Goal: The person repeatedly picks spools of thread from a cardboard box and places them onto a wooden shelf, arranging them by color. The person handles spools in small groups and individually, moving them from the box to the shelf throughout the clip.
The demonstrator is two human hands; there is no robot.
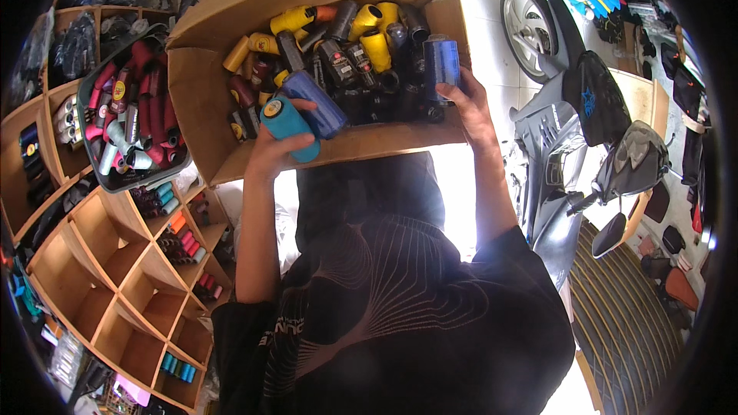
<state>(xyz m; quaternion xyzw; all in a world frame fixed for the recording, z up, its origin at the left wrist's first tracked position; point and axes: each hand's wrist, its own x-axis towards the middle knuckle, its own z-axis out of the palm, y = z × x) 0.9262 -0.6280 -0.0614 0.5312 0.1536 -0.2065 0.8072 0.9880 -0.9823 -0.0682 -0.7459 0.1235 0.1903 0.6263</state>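
Observation:
My left hand [269, 150] is closed around a teal thread spool [296, 137] at the near side of a large cardboard box. A dark blue spool [317, 100] lies tilted right against those fingers; I cannot tell whether the hand grips it too. Over the box's right end, my right hand [470, 104] grips an upright blue thread spool [441, 63]. Inside the box [338, 161] are many spools in a heap, among them a yellow spool [376, 50], an orange spool [326, 13] and a black spool [336, 61].
On the left, a dark bin [115, 184] holds red, pink and grey spools. Below it stands a wooden pigeonhole shelf [115, 288] with spools in some compartments. A motorbike [550, 154] stands on the right, beside a ribbed curved panel [626, 315].

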